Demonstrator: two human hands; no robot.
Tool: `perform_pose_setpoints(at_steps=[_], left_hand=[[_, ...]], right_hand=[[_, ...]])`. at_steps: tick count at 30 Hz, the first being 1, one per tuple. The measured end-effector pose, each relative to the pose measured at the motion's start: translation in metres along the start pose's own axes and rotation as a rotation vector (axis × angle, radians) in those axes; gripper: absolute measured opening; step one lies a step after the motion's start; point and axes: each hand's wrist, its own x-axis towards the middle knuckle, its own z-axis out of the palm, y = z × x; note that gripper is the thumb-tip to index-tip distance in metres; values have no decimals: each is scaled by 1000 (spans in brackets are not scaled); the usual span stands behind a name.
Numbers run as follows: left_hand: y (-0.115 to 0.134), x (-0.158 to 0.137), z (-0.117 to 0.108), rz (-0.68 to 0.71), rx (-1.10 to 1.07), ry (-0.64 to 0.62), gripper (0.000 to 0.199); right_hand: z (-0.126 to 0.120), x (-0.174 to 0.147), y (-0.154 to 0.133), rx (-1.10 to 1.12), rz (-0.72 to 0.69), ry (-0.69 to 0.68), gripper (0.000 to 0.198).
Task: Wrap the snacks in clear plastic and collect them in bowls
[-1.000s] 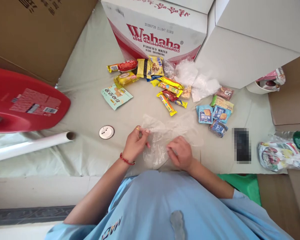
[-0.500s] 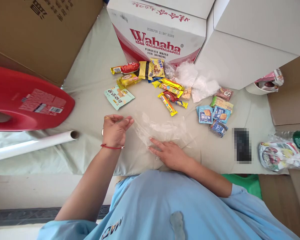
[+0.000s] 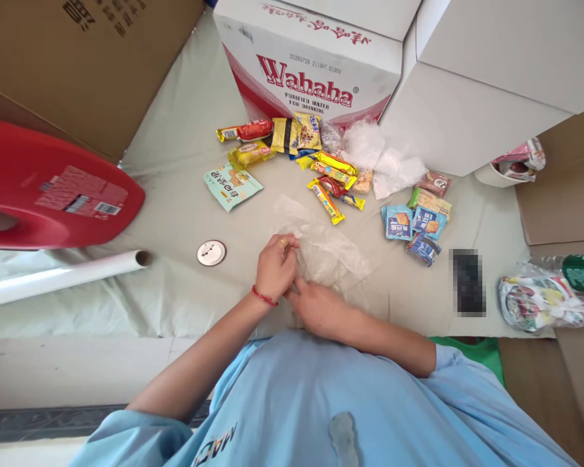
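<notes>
A clear, crumpled plastic bag point(image 3: 331, 250) lies on the cloth-covered table in front of me. My left hand point(image 3: 277, 266), with a red string bracelet at the wrist, is closed on the bag's left edge. Right beside it, my right hand point(image 3: 321, 308) has its fingers curled at the bag's near edge, close to the left fingers. The right fingertips are partly hidden. Beyond the bag are a pale green snack pouch point(image 3: 232, 186) and a yellow wrapped snack bar point(image 3: 326, 201). A round white badge point(image 3: 211, 253) lies left of my left hand.
Several wrapped snacks lie before the Wahaha box point(image 3: 306, 78). Blue snack packets point(image 3: 399, 222) and a pixelated dark object point(image 3: 468, 282) are on the right. A red jug point(image 3: 53, 188) and a white roll point(image 3: 68, 275) lie left. A bagged item point(image 3: 535, 301) sits far right.
My left hand has moved right, next to my right hand, bringing the bag's edge along and uncovering the round badge. The right hand's fingers have curled in, and the bag is more bunched.
</notes>
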Motion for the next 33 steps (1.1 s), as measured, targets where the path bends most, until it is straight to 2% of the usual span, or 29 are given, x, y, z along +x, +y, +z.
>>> perform_pose_setpoints(at_steps=[4, 6, 8, 11, 13, 15, 17, 19, 21, 23, 27, 28, 30, 33], left_hand=[[-23, -10, 1, 214, 108, 2, 24], [-28, -18, 0, 340, 202, -57, 25], [-30, -25, -1, 431, 319, -118, 28], [-27, -32, -6, 436, 517, -178, 40], [-26, -35, -10, 394, 609, -203, 48], [-27, -37, -14, 365, 651, -221, 53], [-29, -41, -18, 349, 659, -219, 57], [-31, -45, -21, 333, 649, -205, 63], [-33, -50, -24, 321, 634, -185, 68], [-34, -53, -25, 321, 628, -180, 70], [-36, -55, -26, 321, 639, -181, 71], [-36, -55, -26, 319, 645, -181, 71], [-36, -54, -25, 320, 658, -184, 70], [-36, -53, -26, 318, 674, -194, 69]], right_hand=[[-5, -15, 14, 312, -39, 171, 29], [-7, -18, 36, 385, 38, 285, 32], [-11, -19, 65, 355, 197, 381, 35], [-25, -20, 110, 264, 422, 555, 42], [-35, -21, 128, 236, 470, 690, 42], [-40, -21, 132, 210, 440, 786, 41], [-39, -19, 127, 180, 328, 768, 38], [-35, -14, 121, 162, 178, 628, 33], [-36, -8, 120, 160, 92, 470, 29], [-49, 1, 127, 155, 134, 431, 28], [-105, 40, 152, 47, 324, 595, 31], [-120, 56, 158, 6, 343, 595, 30], [-146, 92, 167, -87, 343, 532, 29], [-167, 148, 175, -216, 266, 408, 24]])
